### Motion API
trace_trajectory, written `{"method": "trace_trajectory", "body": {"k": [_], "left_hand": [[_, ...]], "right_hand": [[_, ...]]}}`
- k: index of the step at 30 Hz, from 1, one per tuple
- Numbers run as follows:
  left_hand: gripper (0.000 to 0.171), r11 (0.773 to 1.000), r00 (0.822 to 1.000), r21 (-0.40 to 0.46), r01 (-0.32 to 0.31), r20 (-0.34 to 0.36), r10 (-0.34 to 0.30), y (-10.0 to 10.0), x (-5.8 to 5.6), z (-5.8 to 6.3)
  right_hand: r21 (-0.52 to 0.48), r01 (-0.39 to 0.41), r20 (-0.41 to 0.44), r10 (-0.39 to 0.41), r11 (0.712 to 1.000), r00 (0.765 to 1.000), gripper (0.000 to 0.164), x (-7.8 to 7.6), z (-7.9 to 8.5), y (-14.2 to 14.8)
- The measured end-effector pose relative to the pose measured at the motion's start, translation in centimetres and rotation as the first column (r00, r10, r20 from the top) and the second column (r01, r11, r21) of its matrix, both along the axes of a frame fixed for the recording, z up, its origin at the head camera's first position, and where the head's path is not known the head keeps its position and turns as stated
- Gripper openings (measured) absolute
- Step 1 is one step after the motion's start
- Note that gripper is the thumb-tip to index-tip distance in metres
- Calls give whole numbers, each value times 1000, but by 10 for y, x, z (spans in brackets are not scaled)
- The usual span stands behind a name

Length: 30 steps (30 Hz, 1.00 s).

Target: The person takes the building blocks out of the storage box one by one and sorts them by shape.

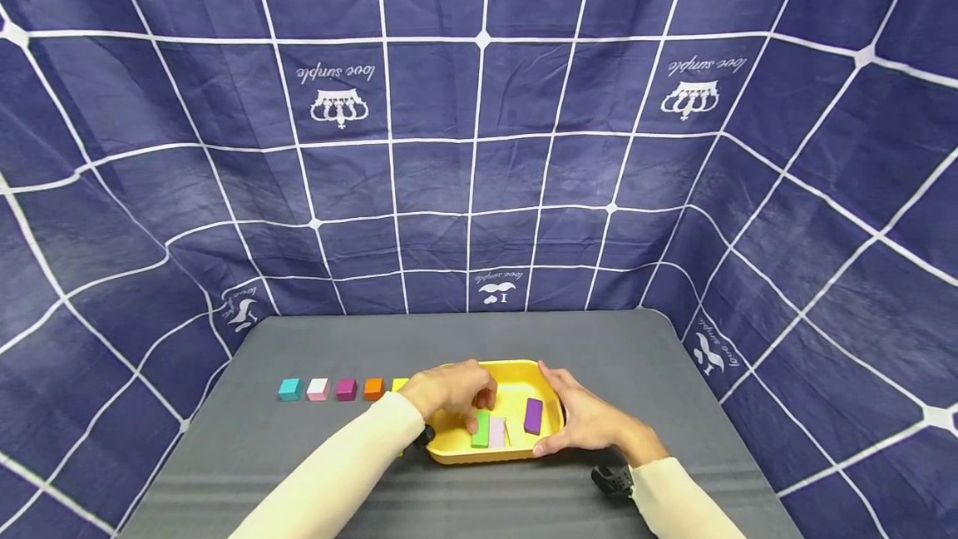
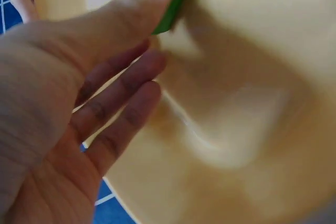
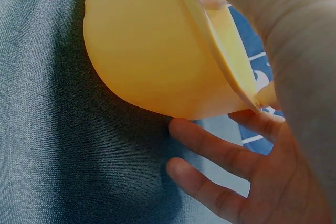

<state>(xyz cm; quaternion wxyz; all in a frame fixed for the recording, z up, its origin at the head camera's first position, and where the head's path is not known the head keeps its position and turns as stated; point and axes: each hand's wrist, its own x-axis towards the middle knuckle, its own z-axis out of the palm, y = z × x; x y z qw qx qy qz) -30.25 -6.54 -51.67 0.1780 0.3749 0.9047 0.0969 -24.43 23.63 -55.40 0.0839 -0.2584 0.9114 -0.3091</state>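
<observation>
A yellow plastic bin (image 1: 479,457) sits on the grey table and contains several coloured blocks. Inside it, my left hand (image 1: 449,389) holds a green block (image 1: 481,431), with the thumb on its side; the index fingertip is hidden. Beside the green block are a pink block (image 1: 497,432) and a pale yellow block (image 1: 514,431). Farther right in the bin lies a purple block (image 1: 533,416). My right hand (image 1: 587,418) grips the bin's right end, thumb at the front corner; in the right wrist view, its fingers (image 3: 215,148) spread along the bin's outer wall.
Left of the bin, a row of cubes runs across the grey table (image 1: 299,456): teal (image 1: 289,389), pale pink (image 1: 318,389), magenta (image 1: 346,389), orange (image 1: 373,389) and yellow (image 1: 400,384). Blue checked cloth (image 1: 479,173) hangs behind and at both sides.
</observation>
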Motion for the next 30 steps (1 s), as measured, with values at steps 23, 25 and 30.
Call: {"method": "trace_trajectory", "body": {"k": [23,25,30], "left_hand": [[54,1000,1000,26,15,-9,-15,-5,5,1],[54,999,999,48,26,-21,-25,-5,5,3],[56,993,998,105,58,-36,-55,-6,8,9]], "right_hand": [[3,-12,16,12,1000,1000,150,-1,5,-6],[5,-10,15,10,1000,1000,150,-1,5,-5],[11,0,5,0,1000,1000,151,0,4,-2]]}}
